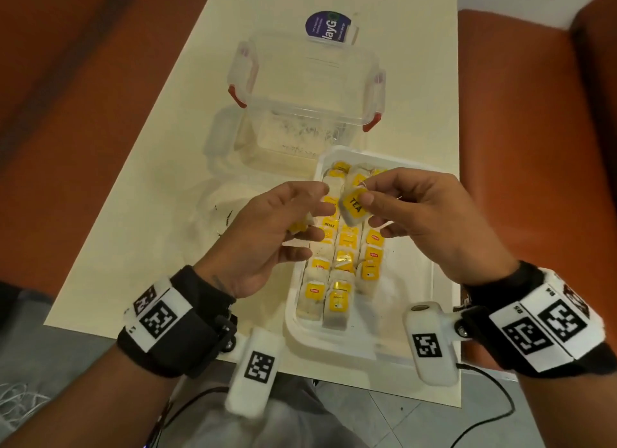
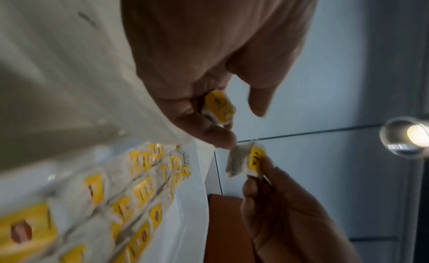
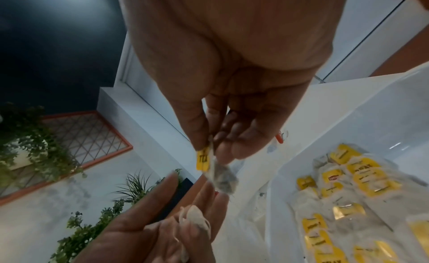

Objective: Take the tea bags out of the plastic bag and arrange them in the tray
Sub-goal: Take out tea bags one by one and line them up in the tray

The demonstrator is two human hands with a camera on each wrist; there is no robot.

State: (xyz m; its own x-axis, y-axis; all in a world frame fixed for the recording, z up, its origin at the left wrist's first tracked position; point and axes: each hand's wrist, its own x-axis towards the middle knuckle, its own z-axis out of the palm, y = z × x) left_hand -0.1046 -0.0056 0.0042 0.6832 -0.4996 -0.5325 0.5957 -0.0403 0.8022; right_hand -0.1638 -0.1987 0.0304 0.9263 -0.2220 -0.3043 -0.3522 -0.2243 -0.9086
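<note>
Plastic bag [image 1: 217,210] is seen lying flat on the table [image 1: 140,180], left of the tray [image 1: 407,294]. Left hand [image 1: 267,234] is curled round a second bag [image 1: 298,226], held in the palm above the tray's left edge. Right hand [image 1: 430,220] pinches the TEA bag [image 1: 353,207] between thumb and fingers; it is held tilted in the air, just above the tray's far half, its long axis running toward the person. Filled rows are noted directly below; bare floor is seen toward the tray's right side. The right hand is judged nearer that gap, so placement there is expected from it
</note>
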